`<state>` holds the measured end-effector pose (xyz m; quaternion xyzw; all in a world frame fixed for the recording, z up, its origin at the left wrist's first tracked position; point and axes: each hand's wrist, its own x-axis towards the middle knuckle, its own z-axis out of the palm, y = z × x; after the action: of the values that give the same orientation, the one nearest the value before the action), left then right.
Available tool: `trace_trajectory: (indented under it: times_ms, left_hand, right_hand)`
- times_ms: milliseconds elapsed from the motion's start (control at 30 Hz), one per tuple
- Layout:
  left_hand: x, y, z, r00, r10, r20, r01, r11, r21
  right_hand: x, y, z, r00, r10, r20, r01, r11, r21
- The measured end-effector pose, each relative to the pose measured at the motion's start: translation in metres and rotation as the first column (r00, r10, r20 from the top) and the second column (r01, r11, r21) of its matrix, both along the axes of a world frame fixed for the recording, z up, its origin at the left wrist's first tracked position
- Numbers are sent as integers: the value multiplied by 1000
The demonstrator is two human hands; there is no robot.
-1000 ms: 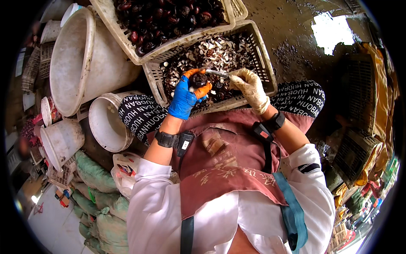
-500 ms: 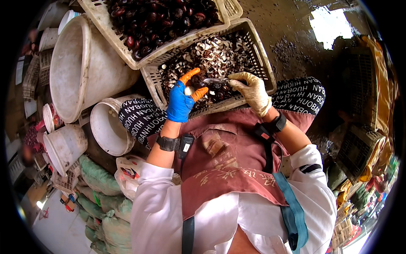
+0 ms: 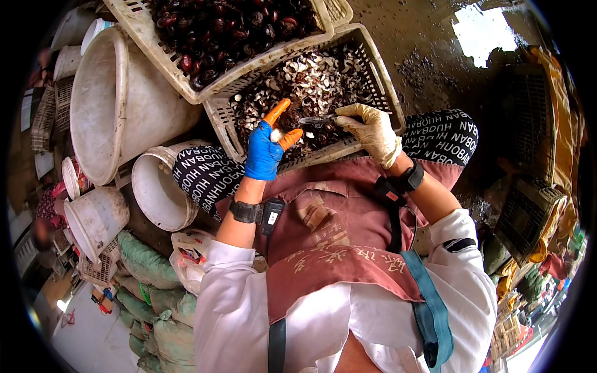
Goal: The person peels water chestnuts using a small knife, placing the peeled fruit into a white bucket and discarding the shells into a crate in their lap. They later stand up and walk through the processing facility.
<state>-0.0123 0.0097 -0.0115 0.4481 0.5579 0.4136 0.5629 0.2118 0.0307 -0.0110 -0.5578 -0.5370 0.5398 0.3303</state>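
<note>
"Head view: what's where?"

"Over a crate (image 3: 380, 74) of peelings (image 3: 323, 74), the left hand (image 3: 264, 154) spreads thumb and forefinger; the right hand (image 3: 372, 130) pinches a blade (image 3: 317, 120). A pale piece (image 3: 277, 135) sits in the left thumb's crook; whether gripped, I cannot tell."

"How would it handle?"

"Light, firm, likely slippery; hold its sides. Mind the blade and near rim (image 3: 339, 149); room lies above the far peelings."

Slim silvery blade (image 3: 317, 120), nearly level, in the right hand (image 3: 373, 132), small whitish piece (image 3: 277, 135), partly hidden, at the left hand (image 3: 264, 150)
</note>
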Motion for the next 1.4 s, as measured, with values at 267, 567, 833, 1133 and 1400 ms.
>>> trace_trajectory:
  times_ms: [267,567,833,1133,1400]
  left_hand:
    - [2,-3,2,998,-53,34,56,994,-96]
    - [4,-2,8,999,-8,51,12,997,-79]
    - [-11,10,21,960,-280,-5,278,955,-106]
    - [27,-10,6,967,83,239,-35,980,-196]
    - [12,-13,5,959,18,283,32,985,-170]
  right_hand:
    - [3,-1,0,1000,12,22,-11,999,-47]
    - [6,1,1,996,36,83,-36,999,-5]
    - [4,14,1,984,150,100,-164,974,153]
    - [-28,26,-25,975,-102,-196,75,987,-141]
    - [-27,-14,-15,984,21,-175,-3,995,103]
